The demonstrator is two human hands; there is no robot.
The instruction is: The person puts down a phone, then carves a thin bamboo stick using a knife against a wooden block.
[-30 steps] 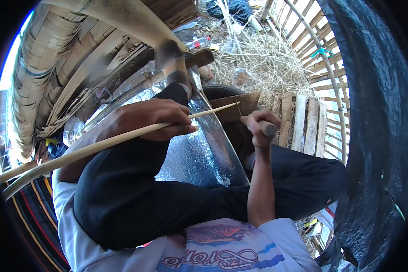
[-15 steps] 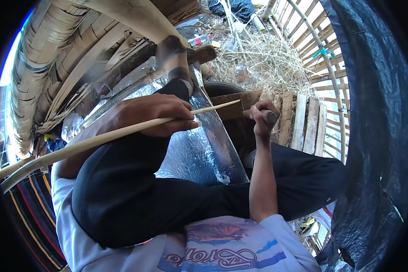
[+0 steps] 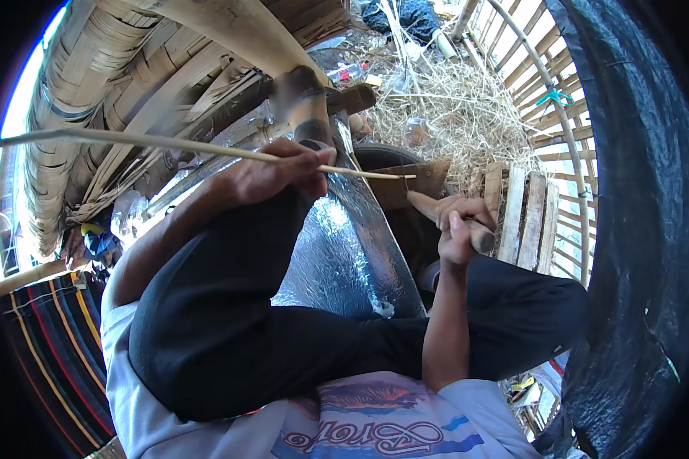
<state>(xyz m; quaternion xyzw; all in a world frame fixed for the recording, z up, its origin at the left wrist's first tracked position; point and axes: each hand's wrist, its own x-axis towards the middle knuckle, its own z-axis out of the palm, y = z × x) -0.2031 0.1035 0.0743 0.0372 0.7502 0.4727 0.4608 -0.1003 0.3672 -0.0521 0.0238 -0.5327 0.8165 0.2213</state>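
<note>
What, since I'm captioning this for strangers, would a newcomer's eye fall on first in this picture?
Probably the long pale stick, running from the left side to just past centre, held in the left grip. Next, the wooden-handled tool in the right grip, right of centre by the stick's tip. The shiny silver sheet also glints mid-picture, between the legs.

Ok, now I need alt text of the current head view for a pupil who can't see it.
A person's left hand holds a long, thin pale stick, its tip near a wooden-handled tool gripped in the right hand. Below lies a shiny silver sheet; loose straw lies beyond.
</note>
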